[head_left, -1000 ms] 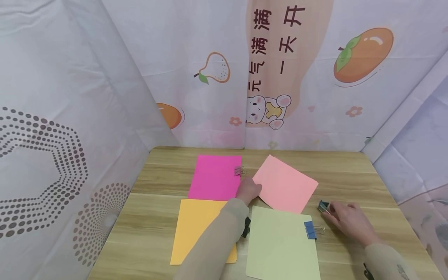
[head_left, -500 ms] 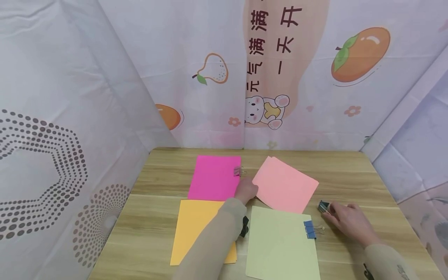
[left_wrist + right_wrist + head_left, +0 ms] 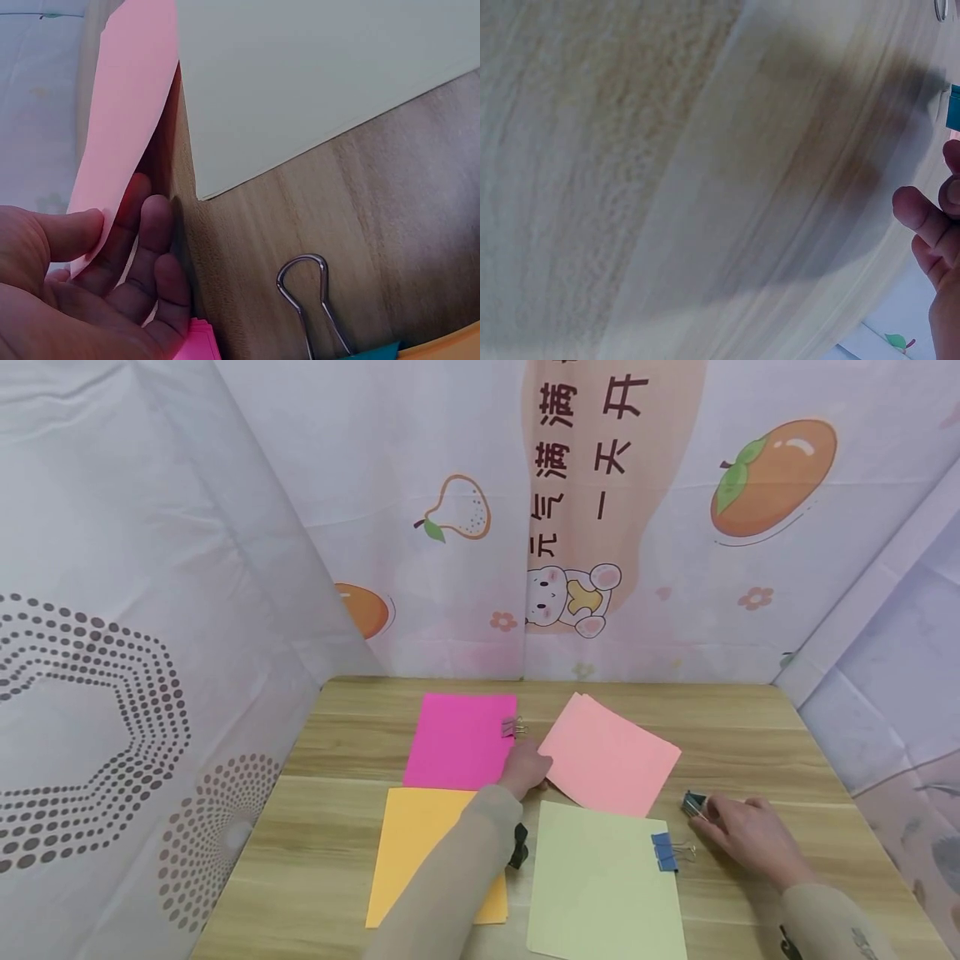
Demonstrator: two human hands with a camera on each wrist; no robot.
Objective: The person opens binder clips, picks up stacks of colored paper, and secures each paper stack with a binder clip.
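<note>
My left hand pinches the left corner of a stack of light pink paper sheets. In the left wrist view the thumb of this hand lies on top of the pink sheets, with fingers beneath; that edge is raised off the table. The sheets lie turned at an angle, their top corners slightly staggered. To their right, my right hand holds a dark teal binder clip between thumb and fingers, apart from the paper. Only fingers and a bit of the clip show in the right wrist view.
Magenta sheets with a binder clip lie at back left, orange sheets in front. Pale green sheets carry a blue clip. A teal clip's wire handle shows by the orange edge. Curtains surround the wooden table.
My left hand has shifted slightly left along the pink sheets' corner. A second layer now shows at their top corner. The right hand and its clip have stayed nearly still.
</note>
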